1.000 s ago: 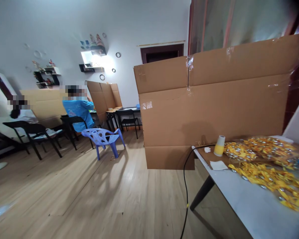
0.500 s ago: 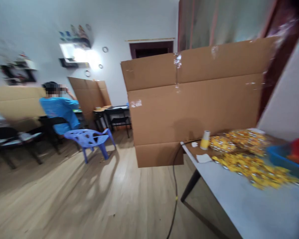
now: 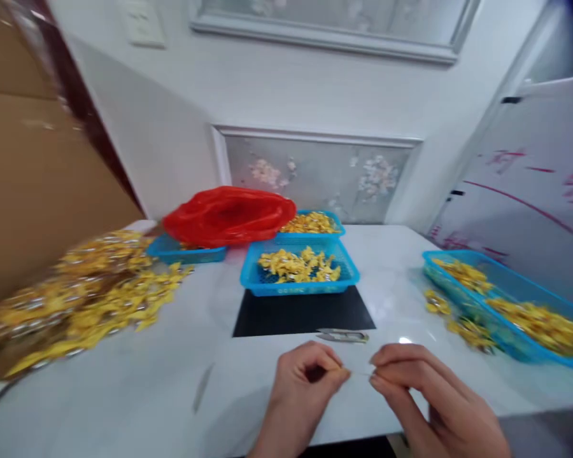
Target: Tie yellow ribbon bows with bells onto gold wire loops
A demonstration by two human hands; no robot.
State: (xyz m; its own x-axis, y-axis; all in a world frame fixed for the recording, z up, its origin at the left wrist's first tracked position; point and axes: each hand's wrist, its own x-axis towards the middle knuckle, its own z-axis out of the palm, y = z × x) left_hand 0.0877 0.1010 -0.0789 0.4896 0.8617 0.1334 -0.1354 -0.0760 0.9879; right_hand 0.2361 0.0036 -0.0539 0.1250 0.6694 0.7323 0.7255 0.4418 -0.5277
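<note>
One thin strand [image 3: 361,373], probably light and limp, best gripped endwise: our left hand [image 3: 302,391] and right hand [image 3: 434,401] pinch it.

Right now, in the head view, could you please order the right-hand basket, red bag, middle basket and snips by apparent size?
1. Right-hand basket, even cut off by the picture's edge
2. Red bag and middle basket, too alike to rank
3. Snips, smallest

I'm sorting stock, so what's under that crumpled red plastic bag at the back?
Beneath its left part shows a shallow blue plastic basket, with some small yellow-orange pieces peeking out. Whatever else the red bag covers is hidden.
</note>
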